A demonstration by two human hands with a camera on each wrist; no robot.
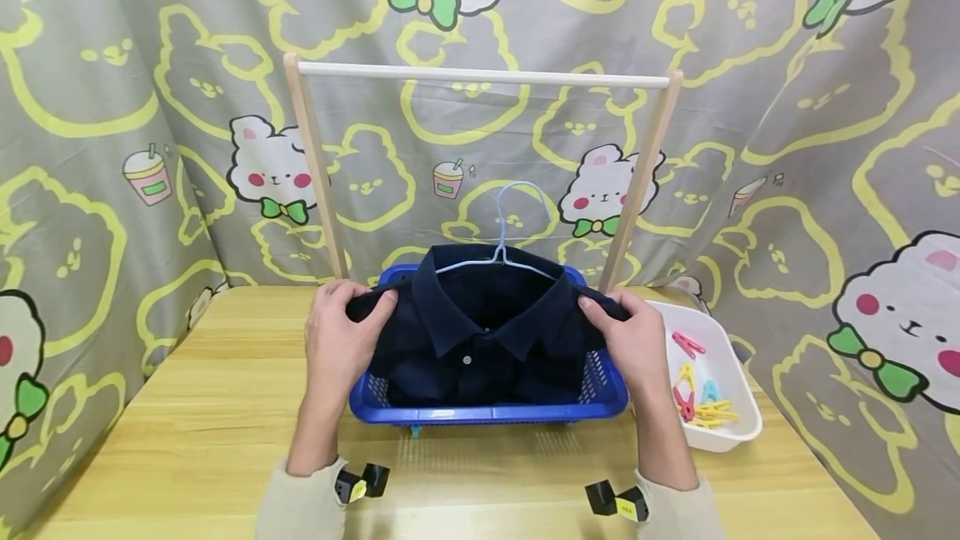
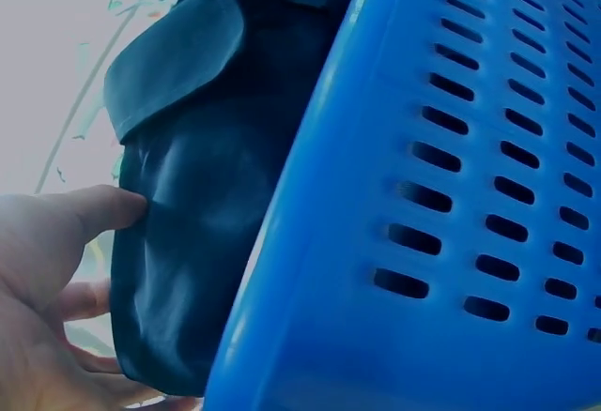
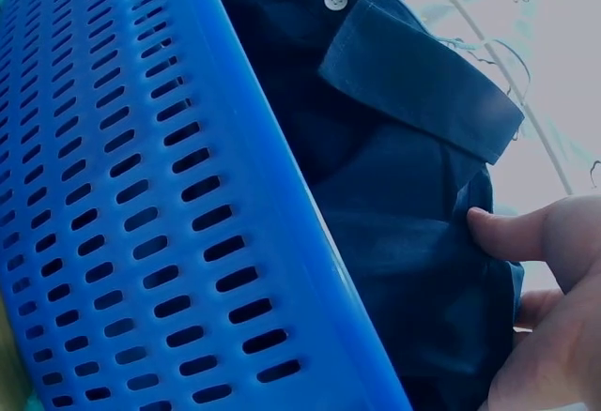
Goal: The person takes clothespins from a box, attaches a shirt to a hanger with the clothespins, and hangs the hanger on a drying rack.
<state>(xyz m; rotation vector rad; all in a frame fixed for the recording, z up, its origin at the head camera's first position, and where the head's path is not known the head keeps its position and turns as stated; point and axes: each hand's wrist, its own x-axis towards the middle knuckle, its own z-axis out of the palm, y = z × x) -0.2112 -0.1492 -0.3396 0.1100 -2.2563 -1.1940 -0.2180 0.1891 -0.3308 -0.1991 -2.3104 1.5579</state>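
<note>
Hanging behind everything, patterned grey curtain fabric (image 1: 570,32) backs a wooden table (image 1: 225,407); a rack (image 1: 480,73) rises behind a blue perforated basket (image 1: 487,415). Inside that basket sits the lower part of a dark shirt (image 1: 491,373), collar and shoulders above the rim. Set wide apart, the left hand (image 1: 341,340) pinches one shoulder and the right hand (image 1: 637,340) the other, thumbs uppermost. An uneven pull could probably let a shoulder slip off the thin hanger (image 1: 501,252); cloth snagging on the rim might drag the basket along. The right forearm, beside the white tray (image 1: 720,438), could nudge it if it swung outward. Counted by size: one table, one rack with two posts and one bar, one basket, one shirt, one tray, two hands, one hanger, then clothespins (image 1: 708,417): two pinkish-red, one blue seen, and several yellow too tangled to count; last, one plain button (image 1: 467,360) on the shirt front.
</note>
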